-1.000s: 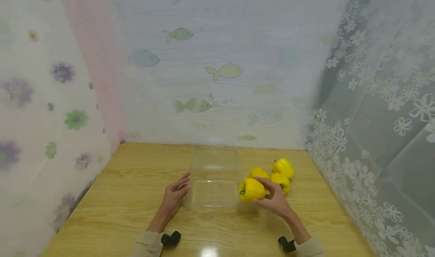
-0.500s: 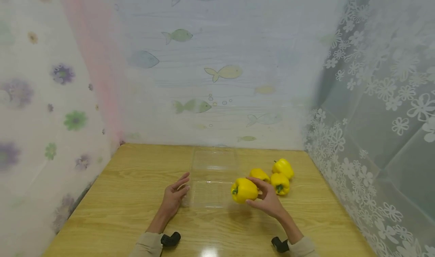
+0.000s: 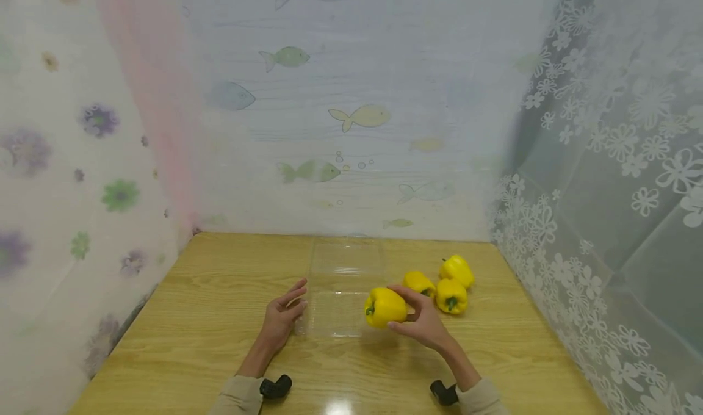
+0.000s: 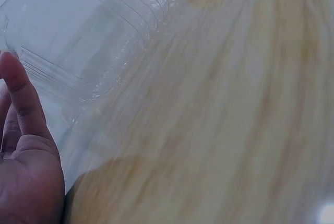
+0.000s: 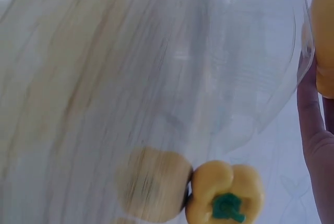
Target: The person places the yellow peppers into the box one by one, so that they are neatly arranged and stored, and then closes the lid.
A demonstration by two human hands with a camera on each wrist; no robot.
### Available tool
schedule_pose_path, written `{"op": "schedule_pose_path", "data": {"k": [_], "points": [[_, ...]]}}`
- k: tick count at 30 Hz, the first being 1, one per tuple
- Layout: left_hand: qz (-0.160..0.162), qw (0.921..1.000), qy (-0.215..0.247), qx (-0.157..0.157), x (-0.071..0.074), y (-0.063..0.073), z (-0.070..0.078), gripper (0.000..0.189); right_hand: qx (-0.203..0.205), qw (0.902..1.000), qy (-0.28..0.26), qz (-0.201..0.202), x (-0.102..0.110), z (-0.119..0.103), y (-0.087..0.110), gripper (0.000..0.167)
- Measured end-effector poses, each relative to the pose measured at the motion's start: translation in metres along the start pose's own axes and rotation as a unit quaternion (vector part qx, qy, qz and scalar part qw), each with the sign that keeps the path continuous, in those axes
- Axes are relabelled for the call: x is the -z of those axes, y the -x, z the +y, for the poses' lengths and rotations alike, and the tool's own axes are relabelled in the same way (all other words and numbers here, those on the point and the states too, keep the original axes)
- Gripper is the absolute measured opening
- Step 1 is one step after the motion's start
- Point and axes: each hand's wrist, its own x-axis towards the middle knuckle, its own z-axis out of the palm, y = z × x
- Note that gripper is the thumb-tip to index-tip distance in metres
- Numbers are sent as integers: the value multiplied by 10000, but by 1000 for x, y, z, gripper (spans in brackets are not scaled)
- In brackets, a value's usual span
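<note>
At nine o'clock of the box (image 3: 336,312), the left hand (image 3: 280,320) stands loose-fingered; at its four o'clock edge, a pepper (image 3: 386,308) in the right hand's grip (image 3: 425,324) probably wants gentle lowering inside; three others (image 3: 451,296) lie at three.

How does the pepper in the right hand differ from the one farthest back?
The held pepper is gripped by the right hand; the back pepper rests on the table, untouched by hand. In the head view, the held pepper overlaps the clear box; the back pepper lies to its right, apart. Both are yellow.
</note>
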Motion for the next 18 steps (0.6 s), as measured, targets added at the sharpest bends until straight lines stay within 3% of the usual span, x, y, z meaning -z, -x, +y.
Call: {"op": "schedule_pose_path", "data": {"k": [5, 12, 18], "points": [[-26, 9998, -158, -95, 1, 1, -1, 49, -194, 9998, 37, 5, -7, -4, -3, 64], [230, 9993, -284, -4, -3, 0, 0, 52, -517, 9985, 106, 153, -16, -4, -9, 66], [228, 9994, -261, -12, -2, 0, -1, 48, -588, 9977, 214, 270, -22, -3, -15, 65]]}}
